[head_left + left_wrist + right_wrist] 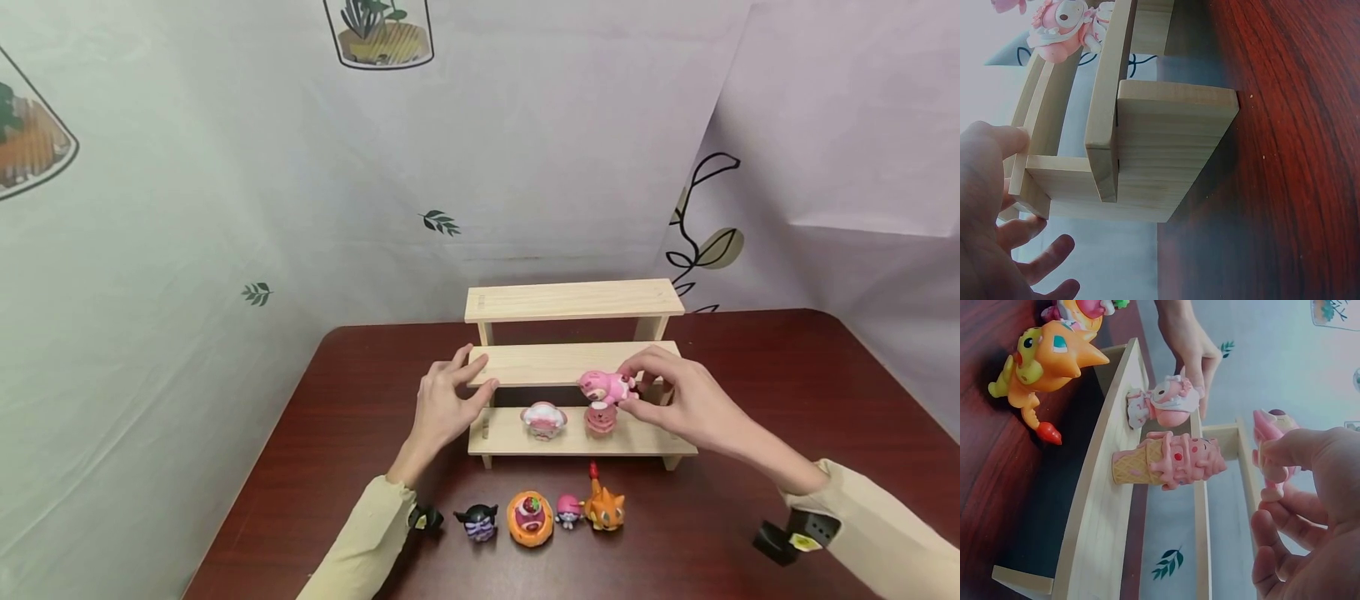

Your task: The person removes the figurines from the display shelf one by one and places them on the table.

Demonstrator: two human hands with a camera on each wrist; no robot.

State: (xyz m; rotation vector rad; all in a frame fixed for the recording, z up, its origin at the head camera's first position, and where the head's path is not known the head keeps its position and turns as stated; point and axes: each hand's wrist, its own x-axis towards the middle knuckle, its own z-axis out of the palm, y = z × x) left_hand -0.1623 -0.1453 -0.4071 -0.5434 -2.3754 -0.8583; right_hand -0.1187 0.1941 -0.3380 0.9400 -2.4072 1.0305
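A three-step wooden stand (570, 363) is on the table. My left hand (444, 402) holds the left end of its middle board, thumb at the front edge. In the left wrist view, the thumb (1013, 139) touches that board while other fingers spread past its end. My right hand (693, 402) pinches a pink figurine (606, 387) by one end. The figurine lies sideways in the air, in front of the middle board. Below it, a pink ice cream cone figurine (1169, 461) stands on the lowest board. Beside the cone is a pink-and-white figurine (543, 421).
On the dark red table (337, 467), before the stand, are a black-and-purple figurine (478, 522), a round orange toy with a strawberry (530, 518), a small pink figurine (568, 510) and an orange figurine with a red-tipped tail (604, 508). A printed cloth (555, 167) hangs behind.
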